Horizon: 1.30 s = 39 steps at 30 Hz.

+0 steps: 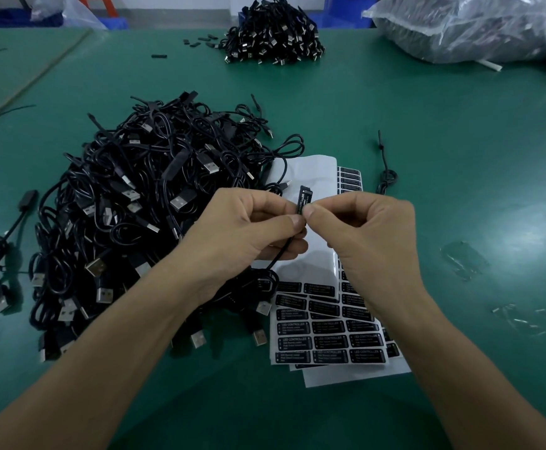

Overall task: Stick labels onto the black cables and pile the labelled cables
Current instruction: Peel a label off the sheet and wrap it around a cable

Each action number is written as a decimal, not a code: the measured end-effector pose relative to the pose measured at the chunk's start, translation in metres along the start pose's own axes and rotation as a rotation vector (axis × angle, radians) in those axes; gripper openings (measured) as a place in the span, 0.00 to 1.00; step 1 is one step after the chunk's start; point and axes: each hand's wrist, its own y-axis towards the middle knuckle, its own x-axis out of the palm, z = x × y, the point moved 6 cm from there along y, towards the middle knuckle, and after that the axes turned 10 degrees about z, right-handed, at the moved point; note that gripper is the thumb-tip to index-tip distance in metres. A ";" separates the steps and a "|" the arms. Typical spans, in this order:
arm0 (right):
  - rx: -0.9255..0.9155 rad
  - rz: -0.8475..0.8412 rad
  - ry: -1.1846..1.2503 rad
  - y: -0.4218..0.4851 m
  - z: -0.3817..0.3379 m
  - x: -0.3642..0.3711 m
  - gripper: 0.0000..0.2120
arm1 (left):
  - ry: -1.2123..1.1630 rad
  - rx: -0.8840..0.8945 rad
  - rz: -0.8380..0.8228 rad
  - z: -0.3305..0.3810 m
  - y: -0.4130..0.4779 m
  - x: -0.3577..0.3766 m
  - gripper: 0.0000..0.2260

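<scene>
left hand [245, 228]: I'm pinching the cable [281, 254]
right hand [365, 228]: pinching the label [303, 199] on it
room: open table [460, 157] right of label sheets [330, 339]; cable pile [135, 206] hugs left

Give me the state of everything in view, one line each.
left hand, pinching the held cable
right hand, pinching the label onto that cable's end
label, upright between the fingertips, print showing
label sheets, stacked flat, top one's upper part bare
near cable pile, loose tangle left of the sheets
far cable pile, heaped at the back
</scene>
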 end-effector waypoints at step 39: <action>-0.096 -0.543 -0.120 -0.047 -0.005 0.048 0.08 | -0.020 0.371 0.267 0.047 -0.003 -0.034 0.06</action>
